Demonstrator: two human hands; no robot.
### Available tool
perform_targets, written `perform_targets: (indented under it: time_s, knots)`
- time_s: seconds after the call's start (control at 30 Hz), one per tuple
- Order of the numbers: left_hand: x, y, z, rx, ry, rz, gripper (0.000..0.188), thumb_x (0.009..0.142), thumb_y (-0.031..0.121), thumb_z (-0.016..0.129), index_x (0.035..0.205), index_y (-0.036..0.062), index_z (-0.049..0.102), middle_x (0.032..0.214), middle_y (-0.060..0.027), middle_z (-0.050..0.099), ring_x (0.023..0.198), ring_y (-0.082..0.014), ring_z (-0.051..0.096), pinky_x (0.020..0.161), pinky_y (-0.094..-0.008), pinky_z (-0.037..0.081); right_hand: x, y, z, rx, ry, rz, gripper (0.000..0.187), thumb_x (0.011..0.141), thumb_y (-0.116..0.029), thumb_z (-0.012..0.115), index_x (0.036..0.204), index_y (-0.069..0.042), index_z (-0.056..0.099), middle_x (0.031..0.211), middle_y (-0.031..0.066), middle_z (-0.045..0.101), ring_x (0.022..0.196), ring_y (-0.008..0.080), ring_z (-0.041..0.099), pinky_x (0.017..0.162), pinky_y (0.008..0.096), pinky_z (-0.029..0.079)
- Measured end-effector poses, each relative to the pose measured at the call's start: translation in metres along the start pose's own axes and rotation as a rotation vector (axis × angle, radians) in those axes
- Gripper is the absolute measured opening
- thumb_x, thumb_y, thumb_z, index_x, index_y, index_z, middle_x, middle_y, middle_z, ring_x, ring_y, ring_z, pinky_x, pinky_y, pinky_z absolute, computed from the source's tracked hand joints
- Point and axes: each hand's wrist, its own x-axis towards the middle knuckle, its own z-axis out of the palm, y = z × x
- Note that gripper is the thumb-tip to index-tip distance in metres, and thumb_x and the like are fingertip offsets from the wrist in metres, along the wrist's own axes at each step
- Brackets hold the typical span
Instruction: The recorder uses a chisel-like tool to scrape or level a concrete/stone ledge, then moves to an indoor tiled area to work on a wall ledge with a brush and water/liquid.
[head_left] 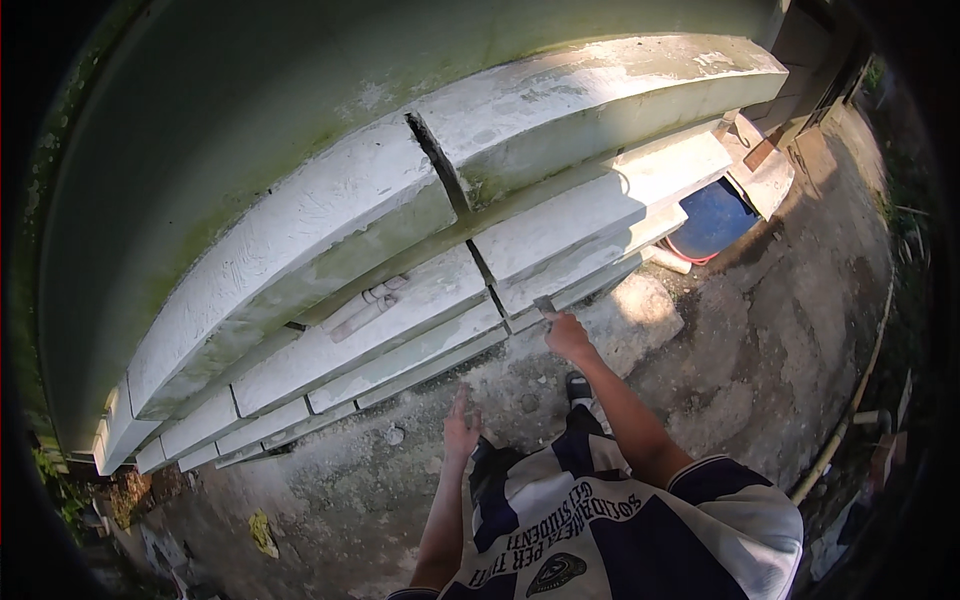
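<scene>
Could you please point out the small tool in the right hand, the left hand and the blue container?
Small tool (543,302): head view, on its grey flat end.
Left hand (461,433): head view, on the middle of the hand.
Blue container (712,222): head view, on its blue surface.

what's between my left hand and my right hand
In the head view, only rough grey ground shows between the left hand and the right hand, which holds a small flat tool.
</scene>
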Motion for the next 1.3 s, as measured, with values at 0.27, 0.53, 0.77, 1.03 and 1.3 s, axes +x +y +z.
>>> perform_targets:
  time_s: [0.27,0.53,0.77,1.03,1.3]
  knots:
    - [-0.001,-0.017,-0.007,-0.119,-0.049,0.067,0.055,0.089,0.015,0.059,0.139,0.0022,0.041,0.139,-0.0235,0.046,0.128,-0.0403,0.045,0.106,-0.0439,0.038,0.048,0.006,0.023,0.014,0.184,0.096,0.049,0.079,-0.013,0.054,0.128,-0.018,0.058,0.112,0.0226,0.063,0.106,0.04,0.06,0.092,0.0462,0.049]
    - [-0.01,-0.029,-0.018,-0.089,-0.042,0.031,0.055,0.088,0.014,0.059,0.14,0.0043,0.041,0.138,-0.0234,0.047,0.127,-0.0391,0.046,0.106,-0.0422,0.039,0.023,0.008,0.025,0.064,0.084,0.0,0.057,0.078,-0.015,0.053,0.135,-0.021,0.053,0.115,0.022,0.062,0.105,0.0398,0.061,0.092,0.044,0.049]
    - [-0.005,-0.021,-0.021,-0.123,-0.077,0.022,0.056,0.088,0.012,0.059,0.141,0.0056,0.039,0.138,-0.0224,0.047,0.127,-0.0392,0.046,0.106,-0.0429,0.038,0.02,-0.001,0.026,0.058,0.063,0.045,0.062,0.077,-0.014,0.053,0.138,-0.023,0.05,0.116,0.0223,0.062,0.108,0.0389,0.06,0.093,0.043,0.049]
    - [0.006,0.001,0.005,-0.136,-0.055,0.079,0.052,0.089,0.011,0.057,0.138,0.0052,0.042,0.136,-0.0217,0.049,0.127,-0.0394,0.046,0.107,-0.0435,0.037,0.059,0.01,0.012,0.108,0.073,0.069,0.048,0.078,-0.017,0.053,0.126,-0.012,0.058,0.111,0.0256,0.063,0.108,0.0406,0.059,0.092,0.0449,0.049]
    - [-0.01,0.015,0.015,-0.167,0.006,-0.012,0.049,0.089,0.01,0.057,0.136,0.0048,0.043,0.136,-0.0211,0.05,0.127,-0.0385,0.046,0.107,-0.0432,0.037,0.034,0.022,0.009,0.098,-0.014,0.015,0.045,0.078,-0.017,0.054,0.121,-0.004,0.058,0.109,0.0272,0.063,0.105,0.0422,0.06,0.092,0.0454,0.049]
